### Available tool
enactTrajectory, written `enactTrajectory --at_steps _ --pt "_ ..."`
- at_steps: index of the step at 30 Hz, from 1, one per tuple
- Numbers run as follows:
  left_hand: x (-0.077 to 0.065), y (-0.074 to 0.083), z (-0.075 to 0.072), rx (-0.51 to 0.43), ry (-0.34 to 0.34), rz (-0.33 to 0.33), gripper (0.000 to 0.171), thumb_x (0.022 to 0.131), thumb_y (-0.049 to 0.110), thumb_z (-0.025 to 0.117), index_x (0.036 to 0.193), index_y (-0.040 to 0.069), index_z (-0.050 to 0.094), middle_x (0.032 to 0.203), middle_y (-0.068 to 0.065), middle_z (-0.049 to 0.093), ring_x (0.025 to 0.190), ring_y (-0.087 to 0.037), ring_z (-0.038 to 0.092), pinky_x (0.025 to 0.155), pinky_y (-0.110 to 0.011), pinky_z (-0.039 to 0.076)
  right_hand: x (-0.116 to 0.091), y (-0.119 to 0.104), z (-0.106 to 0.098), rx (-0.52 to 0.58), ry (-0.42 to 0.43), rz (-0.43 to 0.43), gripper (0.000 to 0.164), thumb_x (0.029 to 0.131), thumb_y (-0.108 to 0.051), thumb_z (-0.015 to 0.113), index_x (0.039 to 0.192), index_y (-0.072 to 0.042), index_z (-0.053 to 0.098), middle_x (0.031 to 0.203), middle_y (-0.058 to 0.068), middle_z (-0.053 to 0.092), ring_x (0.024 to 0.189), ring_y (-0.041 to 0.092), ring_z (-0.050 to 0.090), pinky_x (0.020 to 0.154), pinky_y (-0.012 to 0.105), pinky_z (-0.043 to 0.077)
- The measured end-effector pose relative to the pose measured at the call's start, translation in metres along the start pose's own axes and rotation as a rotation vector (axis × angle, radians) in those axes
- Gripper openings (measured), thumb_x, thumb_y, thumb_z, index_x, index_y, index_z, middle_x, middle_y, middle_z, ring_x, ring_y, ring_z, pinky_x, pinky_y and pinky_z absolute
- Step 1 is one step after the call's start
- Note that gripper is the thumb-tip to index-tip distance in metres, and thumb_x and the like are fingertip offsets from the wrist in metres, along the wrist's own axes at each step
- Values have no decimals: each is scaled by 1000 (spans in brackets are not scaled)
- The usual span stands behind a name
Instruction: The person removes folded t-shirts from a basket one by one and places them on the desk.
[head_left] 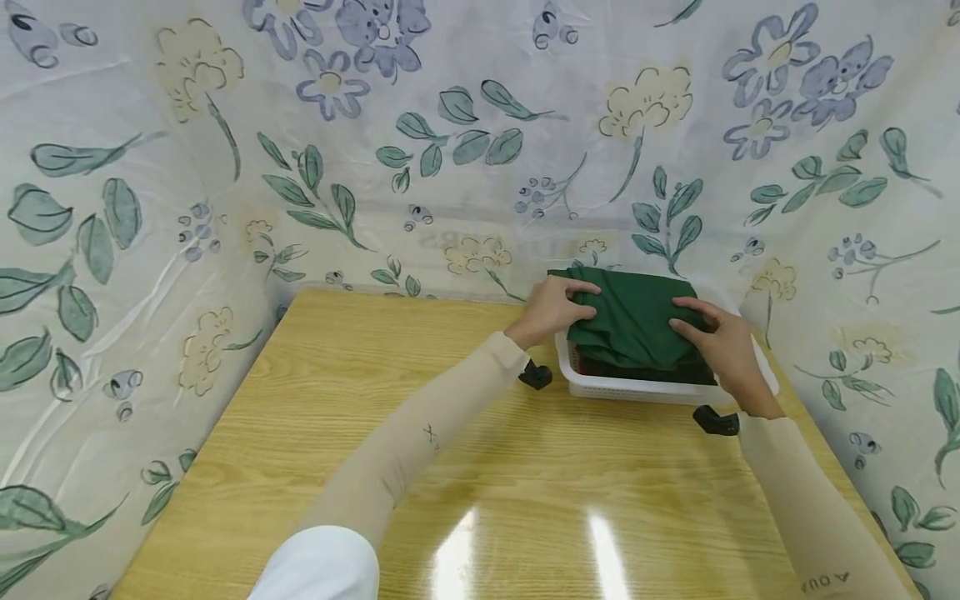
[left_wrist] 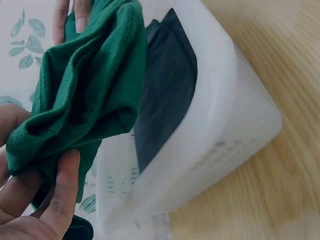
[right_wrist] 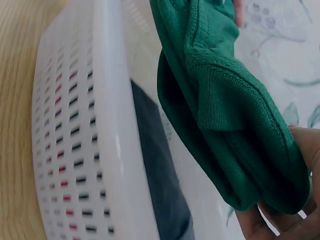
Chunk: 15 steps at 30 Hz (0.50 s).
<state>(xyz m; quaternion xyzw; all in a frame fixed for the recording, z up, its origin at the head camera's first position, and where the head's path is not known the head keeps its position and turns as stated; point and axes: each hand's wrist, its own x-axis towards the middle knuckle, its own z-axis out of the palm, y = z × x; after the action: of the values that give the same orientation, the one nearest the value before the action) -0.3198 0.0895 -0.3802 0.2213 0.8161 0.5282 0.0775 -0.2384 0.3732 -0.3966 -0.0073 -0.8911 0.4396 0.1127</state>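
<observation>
A folded green garment (head_left: 637, 315) with ribbed trim and stitched seams is held over the white basket (head_left: 645, 392). My left hand (head_left: 551, 310) grips its left end, thumb on the near side, as the left wrist view also shows around the green cloth (left_wrist: 85, 95). At the opposite end my right hand (head_left: 723, 346) holds it, with fingers beneath the folded edge (right_wrist: 250, 145) in the right wrist view. Below it, dark cloth (left_wrist: 167, 80) lies inside the basket. Some red shows through the basket's slots.
The basket stands at the back right of a wooden table (head_left: 390, 400), close to the floral cloth wall (head_left: 465, 192). Black wrist mounts (head_left: 536, 375) sit by both wrists, near the basket's front side.
</observation>
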Motion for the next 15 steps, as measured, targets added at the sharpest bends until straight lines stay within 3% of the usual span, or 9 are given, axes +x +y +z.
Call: enactTrajectory --at_steps 3,5,6,8,11,12,13,15 --pt "-6 -2 -12 31 -5 35 33 94 15 76 127 19 76 122 -3 69 64 -11 43 60 -24 39 0 -8 6 15 -2 -11 51 98 -40 71 143 -17 64 158 8 45 118 8 52 81 15 41" --pt "-11 -4 -21 47 -7 51 34 94 16 75 128 19 75 128 -4 68 71 -11 50 64 -23 44 1 -13 12 39 -7 -27 51 98 -39 71 143 -17 64 157 10 47 120 17 54 82 16 43" --pt "-14 -6 -25 51 -6 56 34 95 16 75 129 19 75 128 -5 68 74 -11 52 66 -23 45 2 -16 15 50 -13 -37 51 99 -38 71 143 -16 63 157 11 46 128 17 49 87 16 42" --pt "-19 -8 -34 68 0 63 34 95 17 76 129 19 74 128 -3 67 83 -9 56 69 -23 47 3 -22 21 60 -13 -58 49 98 -36 72 142 -15 64 155 11 49 107 17 57 83 16 43" --pt "-27 -13 -47 89 11 80 34 95 18 75 129 20 74 107 -5 69 77 -12 51 67 -24 44 4 -30 29 50 -20 -92 48 98 -36 72 141 -14 66 145 14 59 74 11 52 76 18 43" --pt "-30 -14 -50 98 17 85 34 95 19 75 129 20 74 107 -5 70 77 -11 52 68 -24 44 4 -32 31 44 -20 -101 48 98 -36 72 140 -15 66 134 14 65 69 12 48 74 19 42" --pt "-31 -16 -53 110 20 94 34 96 20 75 130 21 74 96 -6 68 72 -12 48 66 -25 42 4 -35 34 39 -19 -107 47 98 -36 73 140 -15 66 130 14 68 69 10 49 75 18 43" --pt "-35 -19 -58 120 27 108 34 96 20 75 130 21 74 85 -6 66 67 -13 45 65 -26 41 5 -39 38 28 -19 -119 47 98 -37 72 140 -16 67 105 12 72 73 10 52 76 17 44"
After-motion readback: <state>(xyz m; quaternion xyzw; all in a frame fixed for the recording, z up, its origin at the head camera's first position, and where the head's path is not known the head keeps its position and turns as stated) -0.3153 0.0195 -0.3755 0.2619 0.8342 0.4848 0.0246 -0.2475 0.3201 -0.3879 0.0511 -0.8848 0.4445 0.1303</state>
